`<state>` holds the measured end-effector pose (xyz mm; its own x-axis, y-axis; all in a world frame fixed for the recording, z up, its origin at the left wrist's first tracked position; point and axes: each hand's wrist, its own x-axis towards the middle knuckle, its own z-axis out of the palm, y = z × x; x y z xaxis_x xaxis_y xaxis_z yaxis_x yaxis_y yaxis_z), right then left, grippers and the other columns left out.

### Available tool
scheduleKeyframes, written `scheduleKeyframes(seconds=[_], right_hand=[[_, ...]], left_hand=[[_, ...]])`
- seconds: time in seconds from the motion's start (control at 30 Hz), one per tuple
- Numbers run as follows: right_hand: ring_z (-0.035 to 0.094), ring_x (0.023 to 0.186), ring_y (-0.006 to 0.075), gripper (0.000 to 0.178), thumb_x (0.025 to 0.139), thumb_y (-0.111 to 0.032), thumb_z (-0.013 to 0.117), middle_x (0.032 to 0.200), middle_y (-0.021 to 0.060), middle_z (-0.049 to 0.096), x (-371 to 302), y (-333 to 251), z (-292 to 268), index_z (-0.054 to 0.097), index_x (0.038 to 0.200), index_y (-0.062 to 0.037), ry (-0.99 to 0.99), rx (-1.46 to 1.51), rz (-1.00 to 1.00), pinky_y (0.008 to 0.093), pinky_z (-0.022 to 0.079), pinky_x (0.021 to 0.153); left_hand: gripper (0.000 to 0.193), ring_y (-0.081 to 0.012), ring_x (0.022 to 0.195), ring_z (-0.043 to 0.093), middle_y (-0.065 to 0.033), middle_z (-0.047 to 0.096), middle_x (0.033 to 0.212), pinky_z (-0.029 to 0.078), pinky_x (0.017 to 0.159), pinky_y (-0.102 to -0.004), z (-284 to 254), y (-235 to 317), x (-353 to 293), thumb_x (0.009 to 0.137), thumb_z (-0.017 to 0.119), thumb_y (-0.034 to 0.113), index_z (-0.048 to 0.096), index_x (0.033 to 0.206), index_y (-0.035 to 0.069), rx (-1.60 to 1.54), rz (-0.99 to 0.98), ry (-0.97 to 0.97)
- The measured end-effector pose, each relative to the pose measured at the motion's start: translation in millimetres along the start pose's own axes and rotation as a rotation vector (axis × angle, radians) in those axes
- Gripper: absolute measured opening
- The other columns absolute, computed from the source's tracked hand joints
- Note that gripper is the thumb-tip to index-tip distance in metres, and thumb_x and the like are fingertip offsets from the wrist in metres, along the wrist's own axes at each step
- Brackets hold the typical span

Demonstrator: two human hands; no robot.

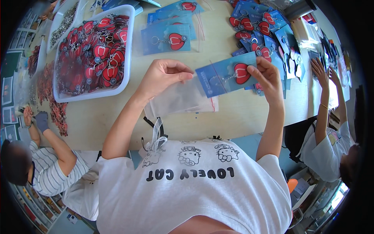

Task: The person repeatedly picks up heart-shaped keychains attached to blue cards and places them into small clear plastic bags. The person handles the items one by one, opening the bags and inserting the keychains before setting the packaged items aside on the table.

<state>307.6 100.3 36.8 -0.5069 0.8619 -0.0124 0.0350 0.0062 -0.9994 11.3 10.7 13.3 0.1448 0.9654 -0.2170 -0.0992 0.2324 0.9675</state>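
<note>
My left hand [167, 77] is closed in a pinch on the edge of a clear plastic bag [191, 89]. In my right hand [269, 81], thumb and fingers grip a blue card [210, 80] by its right end. A red keychain charm [242, 73] with a metal chain lies on that card, close to my right thumb. The card's left end meets the bag, and a thin red line crosses it; how much of it is inside I cannot tell. Beneath my hands, a stack of clear bags [165, 106] rests on the table.
A white bin [130, 50] full of red keychains stands at left. Bagged cards [165, 41] lie ahead, and a heap of carded keychains [269, 29] sits far right. People work on both sides; a gloved hand [41, 121] is at left, another person's hands [321, 74] at right.
</note>
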Motion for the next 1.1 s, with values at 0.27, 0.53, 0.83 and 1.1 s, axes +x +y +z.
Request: scheduleKeyframes(seconds=[0.27, 0.53, 0.83, 1.1], right_hand=[[0.062, 0.083, 0.0081, 0.025, 0.082, -0.009, 0.073, 0.089, 0.0044, 0.066, 4.4, 12.8, 52.6, 0.06, 0.101, 0.0016, -0.109, -0.163, 0.052, 0.0219, 0.049, 0.07], [0.06, 0.07, 0.0072, 0.017, 0.076, -0.006, 0.077, 0.077, 0.0017, 0.067, -8.5, 1.5, 48.7, 0.07, 0.089, -0.0003, 0.179, -0.123, 0.069, 0.0209, 0.048, 0.066], [0.058, 0.069, 0.0111, 0.009, 0.074, -0.011, 0.078, 0.075, -0.0008, 0.068, -19.3, -2.2, 52.8, 0.072, 0.078, -0.0065, -0.126, -0.38, -0.038, 0.0288, 0.043, 0.063], [0.063, 0.08, 0.0186, 0.019, 0.076, -0.014, 0.077, 0.085, 0.0072, 0.068, -31.8, 3.4, 23.1, 0.071, 0.091, -0.0036, 0.17, -0.331, -0.174, 0.0313, 0.048, 0.073]], left_hand=[[0.012, -0.0062, 0.076, 0.063, -0.004, 0.069, 0.085, 0.05, 0.07, -0.0202, 17.5, 0.5, 13.6, 0.083, 0.071, 0.004, 0.068, 0.092, -0.002, 0.021, 0.025, -0.07], [0.013, -0.0064, 0.078, 0.063, -0.0046, 0.069, 0.087, 0.051, 0.071, -0.0198, 22.6, 5.7, 11.5, 0.083, 0.071, 0.004, 0.068, 0.093, -0.003, 0.025, -0.01, 0.005], [0.013, -0.0065, 0.079, 0.062, -0.0038, 0.068, 0.086, 0.05, 0.072, -0.0213, 42.6, 16.4, 12.8, 0.082, 0.07, 0.002, 0.067, 0.092, -0.005, 0.193, 0.125, -0.09], [0.01, -0.006, 0.076, 0.061, -0.0033, 0.068, 0.081, 0.05, 0.068, -0.0223, 35.2, 72.9, 30.3, 0.082, 0.068, 0.003, 0.067, 0.089, -0.005, 0.496, -0.015, -0.111]])
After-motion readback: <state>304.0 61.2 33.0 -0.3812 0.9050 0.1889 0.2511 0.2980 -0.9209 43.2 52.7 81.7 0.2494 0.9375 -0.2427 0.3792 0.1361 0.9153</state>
